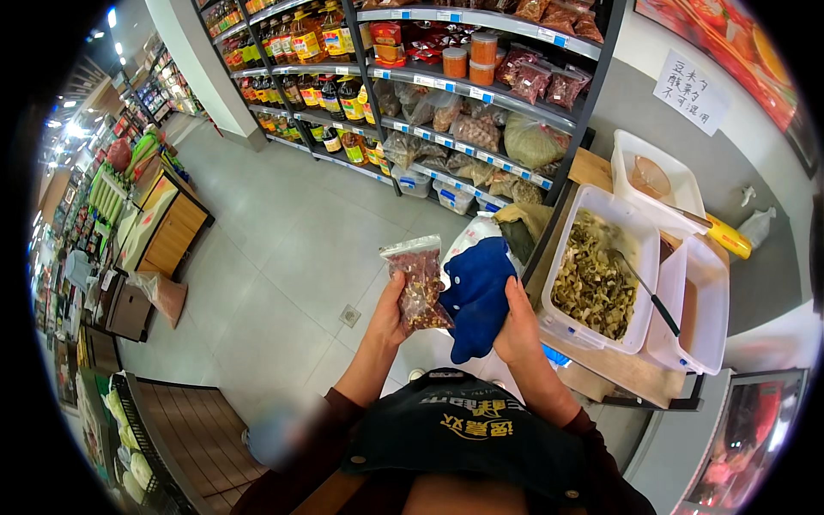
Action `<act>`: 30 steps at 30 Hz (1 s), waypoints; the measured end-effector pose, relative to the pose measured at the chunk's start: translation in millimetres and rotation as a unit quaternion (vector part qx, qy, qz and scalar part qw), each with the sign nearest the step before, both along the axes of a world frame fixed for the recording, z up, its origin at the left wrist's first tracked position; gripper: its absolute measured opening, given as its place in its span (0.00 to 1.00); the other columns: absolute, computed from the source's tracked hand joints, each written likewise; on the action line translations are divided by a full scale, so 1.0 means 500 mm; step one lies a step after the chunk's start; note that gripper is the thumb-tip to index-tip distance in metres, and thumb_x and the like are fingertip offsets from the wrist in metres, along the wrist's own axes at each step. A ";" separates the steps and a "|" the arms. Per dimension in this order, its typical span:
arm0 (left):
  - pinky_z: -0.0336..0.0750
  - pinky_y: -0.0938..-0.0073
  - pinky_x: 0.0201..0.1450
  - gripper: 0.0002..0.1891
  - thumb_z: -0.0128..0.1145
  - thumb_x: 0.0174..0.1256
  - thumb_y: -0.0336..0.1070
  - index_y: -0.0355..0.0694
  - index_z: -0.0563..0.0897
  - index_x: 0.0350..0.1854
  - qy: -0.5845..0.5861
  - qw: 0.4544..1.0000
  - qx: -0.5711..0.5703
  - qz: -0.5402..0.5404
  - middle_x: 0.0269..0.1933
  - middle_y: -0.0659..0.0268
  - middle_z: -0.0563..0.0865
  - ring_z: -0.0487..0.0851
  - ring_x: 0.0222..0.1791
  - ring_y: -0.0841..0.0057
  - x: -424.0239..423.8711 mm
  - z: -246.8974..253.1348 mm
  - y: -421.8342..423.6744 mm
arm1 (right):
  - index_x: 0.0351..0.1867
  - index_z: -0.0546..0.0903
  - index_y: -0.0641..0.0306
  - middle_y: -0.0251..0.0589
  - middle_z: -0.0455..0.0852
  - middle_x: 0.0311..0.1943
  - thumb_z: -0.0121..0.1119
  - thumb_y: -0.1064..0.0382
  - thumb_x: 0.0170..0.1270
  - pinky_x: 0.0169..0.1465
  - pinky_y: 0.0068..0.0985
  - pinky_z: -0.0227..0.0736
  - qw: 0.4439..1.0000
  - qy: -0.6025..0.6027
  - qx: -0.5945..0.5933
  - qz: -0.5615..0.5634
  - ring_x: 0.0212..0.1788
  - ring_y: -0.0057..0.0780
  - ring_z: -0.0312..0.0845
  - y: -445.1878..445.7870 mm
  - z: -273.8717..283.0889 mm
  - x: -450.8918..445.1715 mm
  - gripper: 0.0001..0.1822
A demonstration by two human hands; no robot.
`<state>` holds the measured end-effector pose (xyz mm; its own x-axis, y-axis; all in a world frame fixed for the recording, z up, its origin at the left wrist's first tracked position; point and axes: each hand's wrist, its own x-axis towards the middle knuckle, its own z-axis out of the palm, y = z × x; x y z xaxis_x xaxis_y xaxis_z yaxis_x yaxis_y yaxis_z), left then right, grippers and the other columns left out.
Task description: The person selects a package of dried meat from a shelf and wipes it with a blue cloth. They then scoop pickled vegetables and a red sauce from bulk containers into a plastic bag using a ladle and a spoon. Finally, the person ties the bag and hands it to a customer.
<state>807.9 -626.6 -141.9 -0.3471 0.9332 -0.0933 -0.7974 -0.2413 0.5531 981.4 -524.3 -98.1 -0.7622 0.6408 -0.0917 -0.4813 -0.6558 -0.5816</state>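
My left hand [387, 315] grips a clear zip bag [421, 286] by its left edge. Dark red, dried spice-like pieces with yellow bits fill it, and the zip strip is at the top. In my right hand [519, 325] is a dark blue cloth [484, 277], bunched and hanging down, with small pale spots on its left part. Bag and cloth are side by side in front of my dark apron [463, 425]; the cloth's left edge meets or overlaps the bag. Behind the cloth, a white sack [468, 233] on the floor is partly hidden.
Shelves ahead hold oil bottles [308, 38], jars [454, 62] and bagged dry goods [476, 132]. At right, a wooden stand carries a tub of chopped pickled greens [589, 277] with a ladle [647, 293], and a tub of brownish liquid [698, 309]. Grey tiled floor [270, 257] spreads left.
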 end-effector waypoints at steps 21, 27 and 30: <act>0.83 0.71 0.45 0.23 0.50 0.72 0.50 0.35 0.72 0.58 0.088 0.991 -0.100 -0.004 0.48 0.61 0.83 0.85 0.43 0.75 0.045 0.015 0.033 | 0.67 0.66 0.64 0.56 0.61 0.68 0.45 0.59 0.71 0.72 0.36 0.45 0.740 -0.238 0.628 -0.047 0.72 0.52 0.51 -0.041 -0.015 -0.001 0.25; 0.82 0.75 0.41 0.22 0.50 0.72 0.49 0.37 0.73 0.57 0.115 0.985 -0.132 0.000 0.45 0.63 0.84 0.85 0.39 0.77 0.045 0.014 0.040 | 0.66 0.66 0.67 0.57 0.61 0.68 0.45 0.60 0.71 0.71 0.33 0.48 0.773 -0.245 0.576 -0.102 0.71 0.52 0.55 -0.039 -0.016 -0.017 0.24; 0.82 0.75 0.40 0.21 0.51 0.71 0.49 0.36 0.74 0.55 0.151 0.979 -0.121 0.069 0.43 0.64 0.84 0.85 0.37 0.77 0.047 0.040 0.050 | 0.65 0.67 0.69 0.57 0.66 0.65 0.46 0.62 0.70 0.69 0.32 0.53 0.765 -0.248 0.587 -0.094 0.67 0.51 0.61 -0.038 -0.019 -0.011 0.23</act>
